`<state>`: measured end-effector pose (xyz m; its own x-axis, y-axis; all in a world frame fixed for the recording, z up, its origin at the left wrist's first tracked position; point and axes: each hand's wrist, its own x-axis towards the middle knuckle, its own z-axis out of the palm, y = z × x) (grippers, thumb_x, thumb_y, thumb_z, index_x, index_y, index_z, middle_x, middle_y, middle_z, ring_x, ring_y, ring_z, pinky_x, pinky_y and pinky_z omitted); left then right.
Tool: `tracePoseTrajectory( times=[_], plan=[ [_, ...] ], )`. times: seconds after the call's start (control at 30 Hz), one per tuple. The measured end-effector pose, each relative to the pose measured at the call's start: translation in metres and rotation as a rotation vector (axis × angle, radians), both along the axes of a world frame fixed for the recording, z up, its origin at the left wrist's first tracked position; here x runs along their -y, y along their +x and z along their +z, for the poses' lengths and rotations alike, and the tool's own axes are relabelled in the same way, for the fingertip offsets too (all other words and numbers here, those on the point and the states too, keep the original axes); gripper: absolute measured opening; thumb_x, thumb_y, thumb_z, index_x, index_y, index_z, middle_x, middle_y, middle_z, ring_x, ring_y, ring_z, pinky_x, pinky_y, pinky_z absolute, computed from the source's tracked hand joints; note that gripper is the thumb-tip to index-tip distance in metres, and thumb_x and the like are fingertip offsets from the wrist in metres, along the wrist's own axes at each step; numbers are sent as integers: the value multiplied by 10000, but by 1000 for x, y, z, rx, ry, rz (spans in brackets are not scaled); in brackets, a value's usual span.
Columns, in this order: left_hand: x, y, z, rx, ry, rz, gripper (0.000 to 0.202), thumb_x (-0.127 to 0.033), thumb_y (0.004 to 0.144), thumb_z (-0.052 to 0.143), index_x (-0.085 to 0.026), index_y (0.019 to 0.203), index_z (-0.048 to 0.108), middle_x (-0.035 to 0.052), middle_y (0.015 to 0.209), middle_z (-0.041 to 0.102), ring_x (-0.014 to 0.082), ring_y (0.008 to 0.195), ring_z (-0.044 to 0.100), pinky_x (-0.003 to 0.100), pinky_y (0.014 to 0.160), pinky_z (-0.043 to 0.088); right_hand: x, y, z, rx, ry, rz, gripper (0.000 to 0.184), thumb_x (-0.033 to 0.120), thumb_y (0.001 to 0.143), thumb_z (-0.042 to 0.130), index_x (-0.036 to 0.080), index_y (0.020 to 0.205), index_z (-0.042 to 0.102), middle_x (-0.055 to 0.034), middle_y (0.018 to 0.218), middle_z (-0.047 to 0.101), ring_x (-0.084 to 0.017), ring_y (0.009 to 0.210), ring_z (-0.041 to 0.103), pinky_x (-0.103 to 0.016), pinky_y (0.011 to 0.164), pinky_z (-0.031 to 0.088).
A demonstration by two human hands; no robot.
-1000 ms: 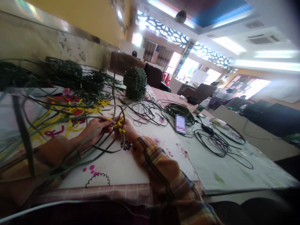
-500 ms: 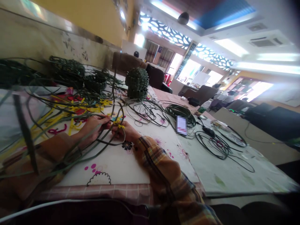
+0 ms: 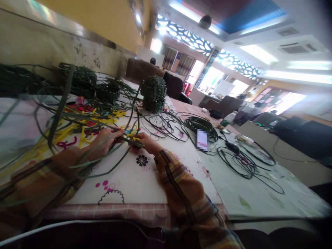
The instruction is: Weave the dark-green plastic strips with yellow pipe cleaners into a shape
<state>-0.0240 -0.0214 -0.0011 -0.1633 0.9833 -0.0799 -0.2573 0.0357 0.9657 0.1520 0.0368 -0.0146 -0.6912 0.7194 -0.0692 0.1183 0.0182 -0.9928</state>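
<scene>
Dark green flat strips [image 3: 126, 139] cross between my two hands, with yellow twisted ties [image 3: 134, 134] at the crossing. My left hand [image 3: 108, 137] pinches them from the left, thumb and fingertips pressed together. From the other side my right hand [image 3: 145, 141] grips the same strips, its fingertips partly hidden beneath them. Long loose ends arch up over the table and trail over my left forearm. Just left of my left hand lie more yellow ties [image 3: 83, 136] and a curled dark pink tie [image 3: 66, 143].
A rounded woven green basket [image 3: 154, 95] stands beyond my hands. More woven pieces [image 3: 107, 90] lie by the wall at left. Coiled strips [image 3: 199, 123], a phone [image 3: 202, 139] and a black mouse-like object [image 3: 232, 147] are on the right. A chair [image 3: 176, 86] stands behind.
The loose strip ends have swung: an upright one leans right, another at left has shifted. The small loop under my right hand has changed shape. Both hands keep their grip.
</scene>
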Motion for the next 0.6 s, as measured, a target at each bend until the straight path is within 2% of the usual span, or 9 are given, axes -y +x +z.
tracePoseTrajectory(
  times=[0.1, 0.17, 0.3, 0.47, 0.53, 0.6],
  plan=[
    [-2, 0, -1, -19, 13, 45, 247, -229, 676, 808, -110, 775, 617, -28, 568, 579, 81, 508, 503, 197, 506, 410, -9, 8, 12, -23, 187, -276, 203, 330, 765, 664, 147, 695, 611, 62, 482, 520, -47, 377, 396, -170, 374, 278],
    [-4, 0, -4, -48, 39, 63, 227, -226, 698, 795, -121, 754, 602, -32, 538, 561, 78, 487, 479, 198, 484, 383, -6, 10, 24, -89, 297, -340, 222, 358, 808, 630, 155, 718, 621, 61, 484, 514, -50, 384, 375, -180, 388, 267],
    [-6, -1, -7, -94, 72, 72, 242, -238, 699, 800, -139, 727, 581, -47, 505, 530, 69, 452, 434, 202, 464, 353, 14, 9, 45, -62, 586, -248, 277, 418, 856, 634, 167, 739, 653, 37, 534, 529, -79, 496, 434, -205, 506, 339],
    [-3, 1, -3, -148, 110, 86, 210, -234, 727, 760, -162, 740, 563, -56, 497, 515, 88, 462, 440, 216, 481, 360, 35, 3, 53, 67, 944, -293, 339, 415, 931, 577, 182, 687, 615, -5, 650, 544, -110, 624, 460, -240, 646, 376],
    [-1, 2, 0, -174, 101, 90, 195, -208, 724, 756, -164, 739, 567, -57, 502, 516, 87, 465, 436, 210, 481, 344, 38, -1, 51, 141, 1038, -217, 292, 374, 955, 549, 187, 756, 650, -36, 776, 604, -124, 713, 515, -240, 698, 393],
    [2, 3, 2, -123, 49, 56, 213, -189, 696, 776, -167, 750, 571, -52, 550, 547, 86, 491, 465, 202, 497, 352, 38, -6, 46, 239, 1061, -74, 225, 307, 969, 529, 198, 846, 683, -51, 870, 643, -131, 776, 557, -232, 722, 402]
  ],
)
